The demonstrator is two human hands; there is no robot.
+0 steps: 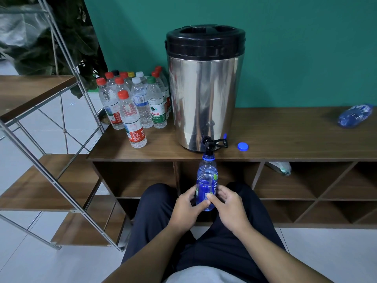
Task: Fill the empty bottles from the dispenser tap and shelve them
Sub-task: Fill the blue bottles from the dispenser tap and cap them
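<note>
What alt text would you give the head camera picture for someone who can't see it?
Both hands, left and right, hold a blue bottle upright under the tap of a steel dispenser on a wooden cabinet. Its blue cap lies beside the dispenser; capped bottles cluster left.

bottle [206,181] under tap [209,144], cap [242,146] right

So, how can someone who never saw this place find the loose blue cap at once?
Look at the steel dispenser standing on the wooden counter. Just right of its tap, the blue cap lies flat on the counter, alone. Every other cap in view sits on a bottle, and this one belongs to no bottle near it.
</note>
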